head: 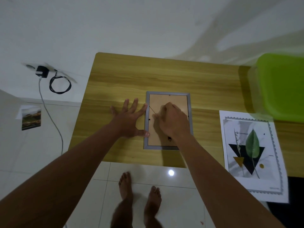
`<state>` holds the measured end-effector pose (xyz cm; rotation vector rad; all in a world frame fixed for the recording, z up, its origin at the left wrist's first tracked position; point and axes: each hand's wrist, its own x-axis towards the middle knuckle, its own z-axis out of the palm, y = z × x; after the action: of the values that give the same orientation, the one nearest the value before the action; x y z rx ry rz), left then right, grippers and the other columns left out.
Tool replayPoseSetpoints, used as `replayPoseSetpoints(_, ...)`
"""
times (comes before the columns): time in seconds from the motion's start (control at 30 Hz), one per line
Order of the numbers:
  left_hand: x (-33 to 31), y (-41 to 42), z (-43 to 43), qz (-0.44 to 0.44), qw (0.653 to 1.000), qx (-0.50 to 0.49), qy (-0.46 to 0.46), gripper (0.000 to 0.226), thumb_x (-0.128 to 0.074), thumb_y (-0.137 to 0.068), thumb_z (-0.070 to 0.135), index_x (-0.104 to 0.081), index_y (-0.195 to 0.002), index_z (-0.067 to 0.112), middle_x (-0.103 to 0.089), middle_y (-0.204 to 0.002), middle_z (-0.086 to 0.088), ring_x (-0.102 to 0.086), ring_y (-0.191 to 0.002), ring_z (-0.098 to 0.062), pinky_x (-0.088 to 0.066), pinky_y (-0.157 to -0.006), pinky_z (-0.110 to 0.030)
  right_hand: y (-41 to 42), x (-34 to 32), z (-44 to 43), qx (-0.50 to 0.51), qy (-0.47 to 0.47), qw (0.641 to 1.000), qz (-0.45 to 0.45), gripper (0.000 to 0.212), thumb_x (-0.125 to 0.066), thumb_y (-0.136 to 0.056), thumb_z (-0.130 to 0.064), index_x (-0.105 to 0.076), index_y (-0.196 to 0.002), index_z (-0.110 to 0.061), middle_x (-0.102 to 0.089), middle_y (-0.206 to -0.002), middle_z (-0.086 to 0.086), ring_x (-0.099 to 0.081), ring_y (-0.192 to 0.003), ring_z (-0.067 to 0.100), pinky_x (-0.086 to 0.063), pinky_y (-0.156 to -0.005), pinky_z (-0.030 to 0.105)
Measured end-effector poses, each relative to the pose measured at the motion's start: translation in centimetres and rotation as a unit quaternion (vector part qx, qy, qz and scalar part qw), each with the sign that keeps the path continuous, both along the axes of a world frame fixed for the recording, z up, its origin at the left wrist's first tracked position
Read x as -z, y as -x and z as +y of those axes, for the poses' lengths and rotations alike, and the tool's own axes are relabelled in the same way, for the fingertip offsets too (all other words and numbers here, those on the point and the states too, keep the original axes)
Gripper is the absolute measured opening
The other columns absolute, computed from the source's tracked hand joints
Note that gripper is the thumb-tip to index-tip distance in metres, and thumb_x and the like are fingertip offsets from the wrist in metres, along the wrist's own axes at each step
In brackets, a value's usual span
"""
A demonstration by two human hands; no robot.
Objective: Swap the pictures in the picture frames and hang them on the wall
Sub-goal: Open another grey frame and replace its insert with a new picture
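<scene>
From the head view, the frame point(145, 142) lies face down on the wooden bench point(148, 74), a little right of its middle and close to the near edge. Its grey border goes around a brown backing point(172, 100). The long axis of the frame runs from near to far, and the short sides point to the person and to the wall. A small dark hanger point(169, 138) sits at the near end of the backing.

The left hand point(130, 120) lies flat on the bench just left of the frame, with its fingers spread wide. The tip of its forefinger and the tip of its thumb touch the left border of the frame.

The right hand point(174, 120) rests on the middle of the backing with its fingers curled and the fingertips down. A thin cord point(152, 109) runs slanted from the left border toward these fingers. I cannot tell if the hand pinches it.

At the right of the bench lies a print point(251, 148) with a green leaf and dark triangles. Its long axis also runs near to far, and its near end hangs over the bench edge. Far right, a green tub point(279, 86) stands just beside the far end of the print.

Left of the bench, a small photo point(31, 119) lies on the floor. A black charger point(42, 71) sits in a wall socket, with a coiled cable point(60, 84) beside it. Two bare feet point(125, 183) stand on the tiles near the bench.
</scene>
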<state>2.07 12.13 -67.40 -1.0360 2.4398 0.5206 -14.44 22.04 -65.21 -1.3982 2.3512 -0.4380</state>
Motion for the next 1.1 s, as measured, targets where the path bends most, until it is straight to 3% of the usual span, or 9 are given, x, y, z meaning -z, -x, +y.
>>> replayPoseSetpoints(0.1, -0.1, 0.5, -0.3, -0.006, 1.0, -0.005, -0.011, 0.117, -0.05, -0.06, 0.091, 0.023, -0.144, 0.052, 0.032, -0.157, 0.004, 0.03, -0.144, -0.032, 0.004, -0.103, -0.079, 2.5, -0.3, 0.3, -0.072, -0.023, 0.997, 0.031, 0.036, -0.061, -0.086, -0.024, -0.052, -0.118, -0.011, -0.056, -0.119, 0.009, -0.052, -0.116, 0.028, -0.046, -0.091, 0.04)
replayPoseSetpoints(0.2, -0.2, 0.7, -0.5, -0.019, 1.0, -0.003, -0.015, 0.117, -0.05, -0.06, 0.091, 0.025, -0.142, 0.054, 0.035, -0.156, 0.004, 0.031, -0.143, -0.032, 0.004, -0.103, -0.078, 4.7, 0.1, -0.3, -0.106, -0.042, 0.992, 0.059, 0.067, -0.067, -0.085, -0.038, -0.04, -0.139, -0.009, -0.036, -0.15, 0.012, -0.026, -0.143, 0.03, -0.026, -0.115, 0.047)
replayPoseSetpoints(0.27, -0.2, 0.7, -0.6, -0.02, 1.0, 0.002, -0.019, 0.117, -0.05, -0.06, 0.091, 0.026, -0.142, 0.053, 0.036, -0.155, 0.004, 0.032, -0.142, -0.033, 0.004, -0.103, -0.079, 5.9, -0.3, -0.9, -0.104, -0.074, 0.991, 0.024, 0.089, -0.071, -0.083, -0.049, -0.026, -0.15, -0.012, -0.016, -0.161, 0.011, -0.009, -0.15, 0.029, -0.013, -0.119, 0.049)
replayPoseSetpoints(0.37, -0.2, 0.6, -0.7, -0.023, 0.999, 0.0, -0.028, 0.117, -0.05, -0.061, 0.091, 0.026, -0.142, 0.054, 0.038, -0.153, 0.005, 0.035, -0.141, -0.032, 0.006, -0.103, -0.079, 7.2, -0.9, -1.6, -0.125, -0.124, 0.984, -0.004, 0.104, -0.072, -0.079, -0.057, -0.016, -0.156, -0.016, -0.004, -0.165, 0.009, -0.004, -0.151, 0.027, -0.012, -0.119, 0.046)
replayPoseSetpoints(0.6, -0.2, 0.7, -0.7, -0.032, 0.999, -0.007, -0.038, 0.118, -0.05, -0.06, 0.092, 0.026, -0.141, 0.055, 0.04, -0.151, 0.007, 0.037, -0.14, -0.031, 0.007, -0.104, -0.078, 7.6, -0.7, -1.5, -0.138, -0.105, 0.985, -0.011, 0.095, -0.073, -0.078, -0.056, -0.027, -0.151, -0.018, -0.012, -0.163, 0.009, -0.01, -0.15, 0.025, -0.017, -0.118, 0.046)
replayPoseSetpoints(0.73, -0.2, 0.6, -0.7, -0.03, 0.999, -0.003, -0.04, 0.117, -0.05, -0.06, 0.092, 0.026, -0.141, 0.055, 0.043, -0.148, 0.008, 0.037, -0.139, -0.031, 0.007, -0.104, -0.078, 7.6, -0.8, -1.6, -0.148, -0.106, 0.983, 0.005, 0.088, -0.073, -0.077, -0.058, -0.035, -0.146, -0.02, -0.022, -0.159, 0.01, -0.017, -0.148, 0.025, -0.027, -0.113, 0.044)
replayPoseSetpoints(1.1, -0.2, 0.7, -0.8, -0.034, 0.998, -0.008, -0.048, 0.119, -0.049, -0.057, 0.093, 0.026, -0.141, 0.055, 0.043, -0.149, 0.008, 0.039, -0.138, -0.03, 0.01, -0.103, -0.078, 8.1, -0.2, -1.8, -0.179, -0.123, 0.976, 0.031, 0.089, -0.067, -0.081, -0.062, -0.032, -0.148, -0.015, -0.012, -0.162, 0.016, -0.008, -0.15, 0.028, -0.023, -0.117, 0.048)
